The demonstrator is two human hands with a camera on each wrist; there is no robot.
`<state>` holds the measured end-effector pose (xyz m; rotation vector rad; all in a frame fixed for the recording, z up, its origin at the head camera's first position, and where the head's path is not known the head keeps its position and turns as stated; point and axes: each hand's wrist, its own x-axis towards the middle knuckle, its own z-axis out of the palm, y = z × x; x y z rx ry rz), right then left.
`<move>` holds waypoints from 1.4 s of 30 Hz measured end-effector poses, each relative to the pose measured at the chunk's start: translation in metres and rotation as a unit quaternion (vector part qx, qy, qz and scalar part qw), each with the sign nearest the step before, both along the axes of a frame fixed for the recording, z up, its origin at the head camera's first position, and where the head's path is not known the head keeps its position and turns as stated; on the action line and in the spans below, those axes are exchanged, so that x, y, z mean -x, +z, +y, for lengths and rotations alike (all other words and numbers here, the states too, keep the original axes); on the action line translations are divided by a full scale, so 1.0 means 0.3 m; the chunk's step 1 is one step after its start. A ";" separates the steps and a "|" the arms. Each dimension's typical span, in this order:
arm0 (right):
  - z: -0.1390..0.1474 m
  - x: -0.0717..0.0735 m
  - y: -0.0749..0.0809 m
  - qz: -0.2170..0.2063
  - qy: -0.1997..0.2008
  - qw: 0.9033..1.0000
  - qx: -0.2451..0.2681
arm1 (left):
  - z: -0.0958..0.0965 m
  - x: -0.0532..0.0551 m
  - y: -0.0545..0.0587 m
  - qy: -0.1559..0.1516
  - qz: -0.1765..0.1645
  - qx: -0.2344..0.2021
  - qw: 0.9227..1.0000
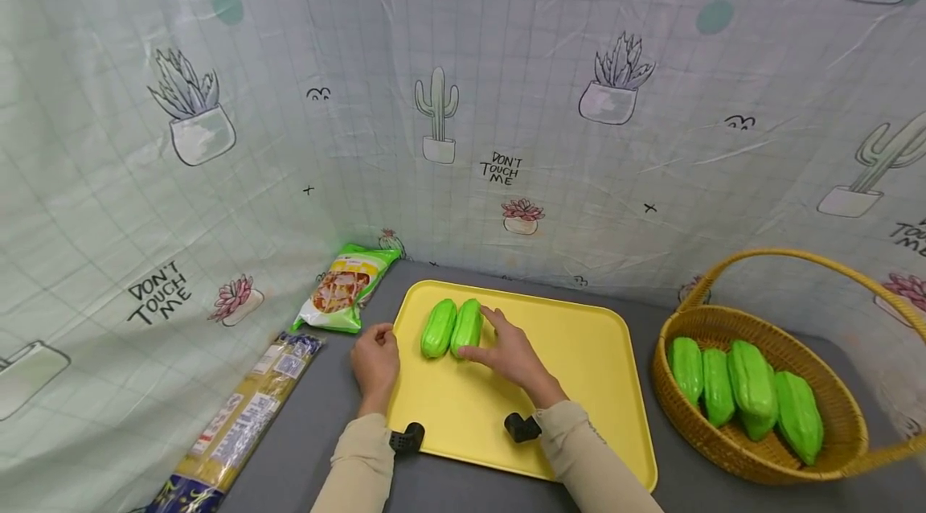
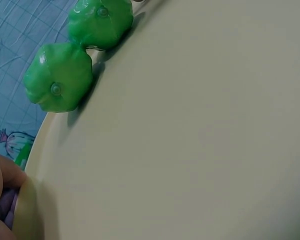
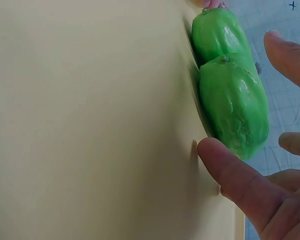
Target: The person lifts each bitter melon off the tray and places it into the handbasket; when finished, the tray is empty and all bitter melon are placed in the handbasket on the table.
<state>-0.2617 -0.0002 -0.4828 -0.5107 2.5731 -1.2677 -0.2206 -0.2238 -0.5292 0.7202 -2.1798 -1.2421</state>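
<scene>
Two green, ribbed, squash-like vegetables (image 1: 438, 329) lie side by side on the yellow tray (image 1: 579, 360), toward its left. Thumb and fingers spread, my right hand (image 1: 512, 350) is at the right-hand vegetable (image 1: 466, 327). In the right wrist view a gap shows between its fingers (image 3: 295, 142) and that vegetable (image 3: 235, 105); nothing is gripped. My left hand (image 1: 376, 362) is by the tray's left rim, its fingers loosely curled and holding nothing. The left wrist view shows its fingertip right at the rim (image 2: 26, 207), the ends of both vegetables (image 2: 60, 77) beyond.
A handled wicker basket (image 1: 676, 408) with several similar green vegetables (image 1: 752, 380) stands right of the tray. To the left are a green-and-white food packet (image 1: 343, 288) and a long pack of noodles (image 1: 242, 420) on the grey table. A patterned curtain (image 1: 470, 135) hangs behind.
</scene>
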 end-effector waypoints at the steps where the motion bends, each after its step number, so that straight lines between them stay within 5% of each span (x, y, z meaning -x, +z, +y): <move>1: -0.001 0.000 -0.003 -0.003 0.000 1.000 0.001 | 0.002 -0.001 -0.001 0.000 -0.001 -0.001 1.000; 19: -0.046 0.003 -0.012 0.013 0.042 0.999 0.001 | -0.013 0.013 0.009 0.004 0.003 0.011 1.000; 42: -0.053 0.001 -0.041 0.075 0.023 0.997 -0.008 | 0.003 0.000 -0.012 0.004 0.004 0.017 1.000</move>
